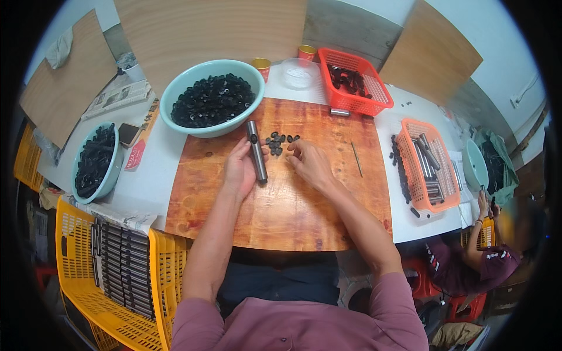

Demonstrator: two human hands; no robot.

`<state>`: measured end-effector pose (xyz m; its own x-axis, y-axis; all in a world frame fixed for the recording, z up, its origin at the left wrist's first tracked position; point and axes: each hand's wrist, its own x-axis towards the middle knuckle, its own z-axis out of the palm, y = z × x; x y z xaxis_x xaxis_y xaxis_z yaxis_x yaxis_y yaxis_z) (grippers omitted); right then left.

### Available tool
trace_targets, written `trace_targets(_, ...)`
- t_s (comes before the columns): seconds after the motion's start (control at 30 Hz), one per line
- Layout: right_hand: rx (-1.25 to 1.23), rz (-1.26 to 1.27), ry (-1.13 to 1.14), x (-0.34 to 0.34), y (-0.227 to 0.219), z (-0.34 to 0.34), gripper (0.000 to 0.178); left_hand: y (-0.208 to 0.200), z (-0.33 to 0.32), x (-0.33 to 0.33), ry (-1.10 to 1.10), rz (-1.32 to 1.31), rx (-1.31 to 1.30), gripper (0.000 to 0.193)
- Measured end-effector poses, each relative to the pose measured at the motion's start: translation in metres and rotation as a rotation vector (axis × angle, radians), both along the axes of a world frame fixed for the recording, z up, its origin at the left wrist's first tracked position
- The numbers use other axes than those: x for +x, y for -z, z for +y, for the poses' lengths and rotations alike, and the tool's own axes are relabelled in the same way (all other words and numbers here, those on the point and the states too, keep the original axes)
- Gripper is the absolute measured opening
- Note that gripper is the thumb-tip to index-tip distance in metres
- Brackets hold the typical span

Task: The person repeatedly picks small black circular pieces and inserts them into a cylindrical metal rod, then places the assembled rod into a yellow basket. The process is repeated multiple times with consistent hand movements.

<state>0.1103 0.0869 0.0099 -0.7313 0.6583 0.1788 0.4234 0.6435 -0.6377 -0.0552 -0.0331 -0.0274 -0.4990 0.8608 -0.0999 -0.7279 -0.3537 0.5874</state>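
Observation:
My left hand (pixel 237 167) is wrapped round a steel tube (pixel 259 158), held at a slant over the wooden board. The tube has a black end at the bottom and a black oval piece set into its side near the top. Just right of it, several small black oval pieces (pixel 275 143) lie loose on the board. My right hand (pixel 310 164) is at the right edge of these pieces, fingers bent and drawn together. Whatever its fingertips may hold is too small to make out.
A thin rod (pixel 356 159) lies on the wooden board (pixel 316 222). Around it stand a large green basin (pixel 170 111) of black parts, a red basket (pixel 383 102), an orange basket (pixel 451 196) of steel tubes and a smaller basin (pixel 117 169). A yellow crate (pixel 73 251) holds stacked tubes. Another person (pixel 468 263) sits at right.

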Motion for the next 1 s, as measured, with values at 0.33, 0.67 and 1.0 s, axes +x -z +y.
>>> trace_targets(0.33,0.29,-0.037,-0.057,-0.017,0.008,-0.006,0.016,-0.002,0.001,0.004,0.034,-0.035,0.017,0.032)
trace_targets(0.67,0.125,0.013,0.051,0.01,0.011,-0.002,0.021,-0.008,-0.001,0.012,0.122,-0.04,0.045,0.032)
trace_targets(1.0,-0.067,-0.027,0.003,0.019,0.006,0.0,0.023,-0.008,-0.001,0.015,0.123,-0.041,0.014,0.03)
